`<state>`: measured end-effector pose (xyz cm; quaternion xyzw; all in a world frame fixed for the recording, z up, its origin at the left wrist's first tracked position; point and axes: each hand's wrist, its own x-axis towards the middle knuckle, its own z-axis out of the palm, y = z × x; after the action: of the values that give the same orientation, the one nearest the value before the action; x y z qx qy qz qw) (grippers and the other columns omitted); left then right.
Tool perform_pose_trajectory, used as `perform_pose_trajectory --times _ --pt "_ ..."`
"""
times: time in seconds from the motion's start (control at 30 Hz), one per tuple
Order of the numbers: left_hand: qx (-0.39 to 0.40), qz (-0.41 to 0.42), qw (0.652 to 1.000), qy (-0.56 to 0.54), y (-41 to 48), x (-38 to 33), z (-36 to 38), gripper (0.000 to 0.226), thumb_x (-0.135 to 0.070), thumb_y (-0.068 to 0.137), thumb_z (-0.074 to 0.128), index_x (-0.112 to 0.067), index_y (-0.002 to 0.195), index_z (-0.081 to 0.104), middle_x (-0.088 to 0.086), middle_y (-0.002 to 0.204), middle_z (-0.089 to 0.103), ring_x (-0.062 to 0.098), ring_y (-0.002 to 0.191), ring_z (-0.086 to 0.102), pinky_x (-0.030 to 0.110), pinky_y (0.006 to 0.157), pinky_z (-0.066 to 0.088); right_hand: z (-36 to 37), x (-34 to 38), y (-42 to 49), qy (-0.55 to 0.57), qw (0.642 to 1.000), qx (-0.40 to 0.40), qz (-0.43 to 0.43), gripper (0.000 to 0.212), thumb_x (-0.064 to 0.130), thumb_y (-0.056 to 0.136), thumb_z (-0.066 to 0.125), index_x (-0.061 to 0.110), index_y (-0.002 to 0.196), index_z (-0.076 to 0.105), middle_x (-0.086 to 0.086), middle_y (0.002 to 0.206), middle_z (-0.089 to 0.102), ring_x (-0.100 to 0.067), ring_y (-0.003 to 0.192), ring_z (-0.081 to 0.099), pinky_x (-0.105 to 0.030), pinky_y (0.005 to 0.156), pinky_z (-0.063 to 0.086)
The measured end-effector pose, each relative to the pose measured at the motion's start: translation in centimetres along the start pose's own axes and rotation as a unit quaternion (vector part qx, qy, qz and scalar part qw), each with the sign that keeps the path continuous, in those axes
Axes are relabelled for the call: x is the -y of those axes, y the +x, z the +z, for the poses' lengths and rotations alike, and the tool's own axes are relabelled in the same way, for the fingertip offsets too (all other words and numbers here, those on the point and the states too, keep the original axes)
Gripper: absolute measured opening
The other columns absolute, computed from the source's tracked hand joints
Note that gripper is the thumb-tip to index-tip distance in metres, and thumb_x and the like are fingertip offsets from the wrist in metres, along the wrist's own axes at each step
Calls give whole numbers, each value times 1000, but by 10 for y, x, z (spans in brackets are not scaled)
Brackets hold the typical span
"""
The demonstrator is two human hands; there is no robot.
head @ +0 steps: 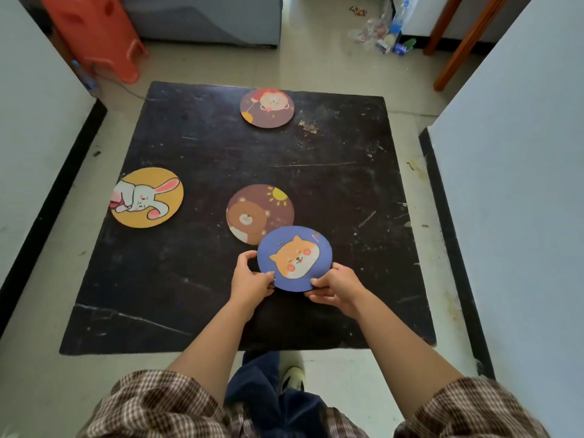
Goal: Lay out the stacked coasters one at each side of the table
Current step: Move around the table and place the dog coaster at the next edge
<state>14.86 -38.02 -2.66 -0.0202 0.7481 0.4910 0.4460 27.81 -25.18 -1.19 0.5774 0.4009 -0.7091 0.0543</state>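
Observation:
A round blue coaster with an orange dog face [294, 258] is held just above the black square table [331, 191], near its front middle. My left hand [251, 281] pinches its lower left edge and my right hand [336, 287] pinches its lower right edge. The blue coaster overlaps the near edge of a brown bear coaster [257, 210] in the table's middle. A yellow rabbit coaster [147, 197] lies at the left edge, slightly overhanging. A brown coaster with a red-haired animal [267, 107] lies at the far edge.
An orange plastic stool [94, 36] stands beyond the far left corner. Bottles and litter [388, 33] lie on the floor at the back right. White panels with black bases flank the table on both sides. The table's right side is scratched and bare.

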Motion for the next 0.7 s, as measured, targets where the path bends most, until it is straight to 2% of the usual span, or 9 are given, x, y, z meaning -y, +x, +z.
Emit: perform_pose_trajectory --times 0.07,0.17,0.27,0.33,0.43,0.6,0.67,0.7 --pt "5 12 1000 3 -10 13 -3 49 0 84 62 -31 119 44 15 83 66 20 78 66 31 59 54 -7 -18 -6 -28 1000 -6 3 24 -4 79 64 8 99 63 -13 94 71 -24 77 71 -32 58 55" --pt "7 7 1000 29 -23 30 -10 51 0 86 60 -35 121 46 15 82 67 21 77 65 32 59 54 -17 -39 -9 -47 997 -57 -5 10 5 81 67 10 89 64 -10 92 68 -21 80 64 -29 60 51" --pt "3 4 999 53 -33 45 -18 52 0 86 59 -34 123 49 15 87 69 22 77 65 37 62 55 -23 -53 -11 -74 994 -84 -17 12 10 84 66 10 96 63 -8 84 66 -18 71 61 -27 58 51" --pt "-9 3 998 55 -34 51 -24 54 1 87 59 -34 126 50 11 88 70 20 78 66 35 61 55 -22 -60 -12 -94 992 -83 -31 13 14 86 66 10 98 63 -9 82 67 -17 65 62 -27 56 52" --pt "-20 10 998 62 -30 57 -31 56 -1 88 59 -31 134 48 9 89 70 19 82 66 34 63 54 -18 -65 -11 -123 988 -80 -42 11 22 88 64 11 89 65 -12 79 70 -19 59 65 -28 53 50" --pt "-112 18 987 118 -27 59 -35 55 -10 83 68 -19 134 49 2 89 65 20 89 62 44 85 55 -10 -70 -4 -216 968 -112 -57 16 17 84 68 10 69 69 -8 71 68 -18 63 63 -32 57 54" --pt "-142 17 981 134 -28 60 -36 46 -10 82 70 -13 126 56 1 90 65 19 87 61 39 83 54 -6 -73 -3 -241 962 -117 -61 16 15 81 69 1 72 72 -11 70 65 -19 64 60 -38 67 55" --pt "-150 16 979 138 -29 61 -36 40 -10 82 70 -11 121 60 2 91 65 18 86 60 36 80 53 -5 -75 -3 -251 959 -115 -63 19 14 80 69 -3 73 71 -12 68 62 -20 64 59 -38 68 54"
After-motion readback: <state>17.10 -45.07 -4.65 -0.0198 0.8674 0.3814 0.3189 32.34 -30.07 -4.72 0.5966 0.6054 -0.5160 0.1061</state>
